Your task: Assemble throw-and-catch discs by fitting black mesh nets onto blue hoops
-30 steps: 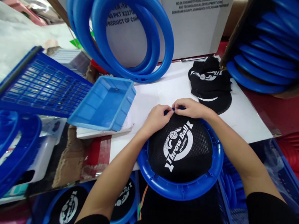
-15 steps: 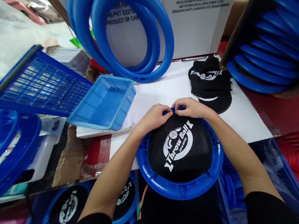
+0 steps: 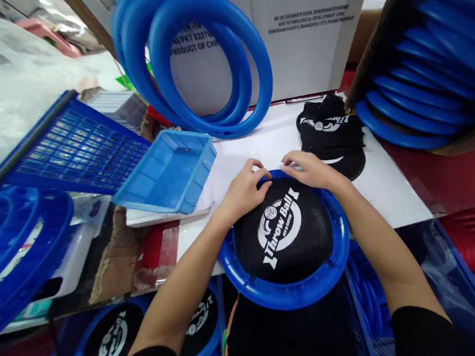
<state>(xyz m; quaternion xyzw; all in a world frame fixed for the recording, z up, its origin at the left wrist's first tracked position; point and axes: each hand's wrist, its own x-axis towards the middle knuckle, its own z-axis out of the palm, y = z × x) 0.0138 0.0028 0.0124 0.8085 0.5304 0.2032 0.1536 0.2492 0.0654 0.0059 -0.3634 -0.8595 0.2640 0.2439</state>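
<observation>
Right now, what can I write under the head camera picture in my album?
Left hand and right hand at the far side of a blue ring framing black mesh.

1. Work table, white top (image 3: 390, 188).
2. Blue rings (image 3: 265, 92), several, standing on edge; far side, left of centre.
3. Black printed cloth pieces (image 3: 351, 138), loosely heaped; far side, right.
4. White slab (image 3: 163, 219), left end, bearing light-blue tray (image 3: 166, 180).
5. Mesh-filled blue ring (image 3: 279, 301), overlapping near edge; resting contact not discernible.
</observation>
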